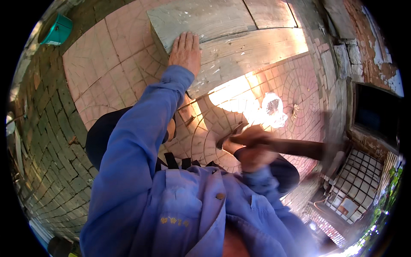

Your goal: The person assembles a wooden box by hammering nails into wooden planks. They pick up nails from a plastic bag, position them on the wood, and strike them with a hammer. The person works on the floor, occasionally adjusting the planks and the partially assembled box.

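Observation:
My left hand (186, 52) lies flat, fingers together, on the near end of a thick weathered wooden plank (239, 55) that rests on pink patterned paving. My right hand (252, 145) is closed around the wooden handle of a tool (295, 147); the handle runs out to the right and is blurred by motion, and its head is a dark smear near the wall. Both arms wear blue sleeves, and my blue shirt fills the lower part of the view.
A second plank (201, 19) lies behind the first. A crumpled clear plastic bag (273, 110) sits on the paving in a patch of sun. A teal bucket (56, 30) stands at the upper left. A peeling brick wall (364, 47) runs along the right.

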Tool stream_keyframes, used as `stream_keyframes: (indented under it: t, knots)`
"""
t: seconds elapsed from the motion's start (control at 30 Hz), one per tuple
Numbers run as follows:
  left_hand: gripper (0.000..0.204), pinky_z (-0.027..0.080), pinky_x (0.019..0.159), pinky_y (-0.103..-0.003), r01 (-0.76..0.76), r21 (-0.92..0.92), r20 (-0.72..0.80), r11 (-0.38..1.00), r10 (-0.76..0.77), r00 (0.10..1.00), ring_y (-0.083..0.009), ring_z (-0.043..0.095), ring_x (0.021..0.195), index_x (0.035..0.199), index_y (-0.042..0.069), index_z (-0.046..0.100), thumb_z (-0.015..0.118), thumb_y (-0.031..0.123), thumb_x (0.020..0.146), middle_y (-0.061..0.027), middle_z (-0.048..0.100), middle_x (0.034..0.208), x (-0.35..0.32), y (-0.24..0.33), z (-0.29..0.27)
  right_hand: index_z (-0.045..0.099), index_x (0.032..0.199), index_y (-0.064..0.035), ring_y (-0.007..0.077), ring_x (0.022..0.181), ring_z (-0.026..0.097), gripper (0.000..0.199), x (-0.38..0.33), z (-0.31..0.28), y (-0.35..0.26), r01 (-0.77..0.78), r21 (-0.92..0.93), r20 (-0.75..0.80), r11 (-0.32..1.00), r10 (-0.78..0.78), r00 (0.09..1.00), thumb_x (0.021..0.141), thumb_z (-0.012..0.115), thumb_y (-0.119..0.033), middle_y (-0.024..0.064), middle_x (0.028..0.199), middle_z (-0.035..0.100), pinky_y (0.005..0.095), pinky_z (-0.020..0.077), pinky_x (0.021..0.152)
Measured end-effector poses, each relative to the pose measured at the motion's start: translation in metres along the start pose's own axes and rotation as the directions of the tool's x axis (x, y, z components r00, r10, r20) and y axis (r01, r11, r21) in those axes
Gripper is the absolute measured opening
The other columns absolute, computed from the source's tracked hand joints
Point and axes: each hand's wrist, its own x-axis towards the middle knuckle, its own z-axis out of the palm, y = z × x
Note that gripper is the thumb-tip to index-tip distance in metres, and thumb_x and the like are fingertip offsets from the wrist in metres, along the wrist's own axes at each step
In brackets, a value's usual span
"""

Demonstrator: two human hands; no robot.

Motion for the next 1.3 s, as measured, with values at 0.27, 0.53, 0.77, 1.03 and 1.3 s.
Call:
stream_keyframes:
  t: [0.27,0.53,0.77,1.03,1.3]
  knots:
    - [0.054,0.026,0.120,-0.047,0.021,0.042,0.031,0.999,-0.022,0.999,-0.0367,0.038,0.141,0.143,-0.003,0.043,0.055,0.026,0.099,-0.0218,0.045,0.148,-0.006,-0.006,0.002,0.054,0.089,-0.0004,0.0200,0.063,0.055,0.037,0.051,0.010,-0.022,-0.360,-0.006,0.013,0.933,0.360,0.933,0.105,0.052,-0.034,0.0094,0.070,0.056,0.0370,0.0394,0.056]
    - [0.053,0.026,0.121,-0.046,-0.002,-0.024,0.009,1.000,0.002,1.000,-0.0371,0.037,0.142,0.142,-0.004,0.043,0.054,0.024,0.098,-0.0219,0.042,0.150,-0.001,-0.001,-0.001,0.055,0.090,-0.0016,0.0316,0.068,0.053,0.037,-0.013,0.012,0.038,0.004,-0.088,0.089,0.996,0.004,0.996,0.103,0.050,-0.036,0.0177,0.074,0.057,0.0408,0.0395,0.061]
    - [0.053,0.025,0.121,-0.046,0.022,-0.045,0.003,0.999,-0.022,1.000,-0.0376,0.036,0.142,0.142,-0.004,0.043,0.054,0.024,0.098,-0.0226,0.043,0.149,-0.009,-0.007,0.000,0.055,0.089,-0.0013,0.0289,0.062,0.055,0.049,0.062,0.014,-0.015,-0.203,-0.105,-0.062,0.973,0.198,0.978,0.105,0.044,-0.046,0.0161,0.068,0.056,0.0416,0.0404,0.057]
    - [0.058,0.027,0.120,-0.046,0.024,-0.028,0.027,0.999,-0.024,0.999,-0.0357,0.035,0.143,0.145,-0.002,0.041,0.058,0.026,0.097,-0.0207,0.042,0.151,0.005,0.001,-0.006,0.054,0.089,0.0003,0.0316,0.072,0.058,0.018,-0.024,0.010,0.081,0.080,-0.236,0.262,0.968,-0.016,0.965,0.096,0.055,-0.017,0.0197,0.079,0.059,0.0405,0.0457,0.064]
    - [0.058,0.030,0.118,-0.046,0.038,-0.030,-0.051,0.999,-0.039,0.998,-0.0364,0.039,0.140,0.146,0.000,0.041,0.059,0.022,0.095,-0.0194,0.046,0.148,-0.009,-0.017,0.007,0.052,0.084,-0.0048,0.0230,0.051,0.047,0.041,0.066,-0.010,-0.032,-0.094,0.094,-0.026,0.991,0.097,0.995,0.105,0.045,-0.039,0.0112,0.065,0.050,0.0373,0.0356,0.044]
